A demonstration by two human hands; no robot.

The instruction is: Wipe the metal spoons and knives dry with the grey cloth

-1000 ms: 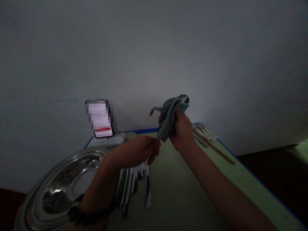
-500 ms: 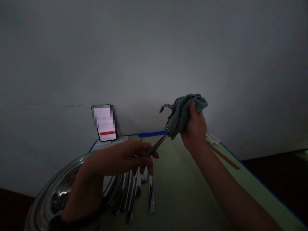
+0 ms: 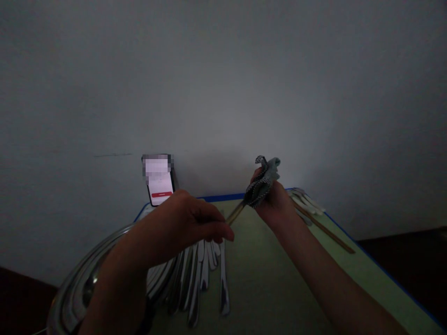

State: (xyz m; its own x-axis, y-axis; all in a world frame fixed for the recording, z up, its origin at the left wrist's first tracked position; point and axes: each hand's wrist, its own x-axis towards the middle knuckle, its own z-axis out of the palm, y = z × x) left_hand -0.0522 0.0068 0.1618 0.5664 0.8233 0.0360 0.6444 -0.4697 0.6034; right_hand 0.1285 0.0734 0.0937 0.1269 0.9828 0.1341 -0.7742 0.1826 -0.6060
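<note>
My left hand (image 3: 202, 221) pinches the near end of a slim, shiny piece of cutlery (image 3: 235, 213) between thumb and fingers. Its far end is covered by a grey-green cloth (image 3: 260, 188) with a black-and-white checked edge, so I cannot tell which kind of cutlery it is. My right hand (image 3: 275, 204) is closed on the bunched cloth, around that covered end. Below my left hand, several metal cutlery handles (image 3: 195, 284) lie side by side on the table, with one handle (image 3: 224, 288) a little apart on their right.
A round, shiny metal lid or bowl (image 3: 70, 293) stands at the left, partly behind my left forearm. A phone (image 3: 159, 186) leans against the wall at the back. Along the right side of the green, blue-edged table (image 3: 272, 279) lie white-handled utensils (image 3: 310, 204) and brown chopsticks (image 3: 331, 232).
The cloth and my right hand have turned and come slightly lower and to the left. My left fingers have closed more tightly around the cutlery. The view has shifted a little.
</note>
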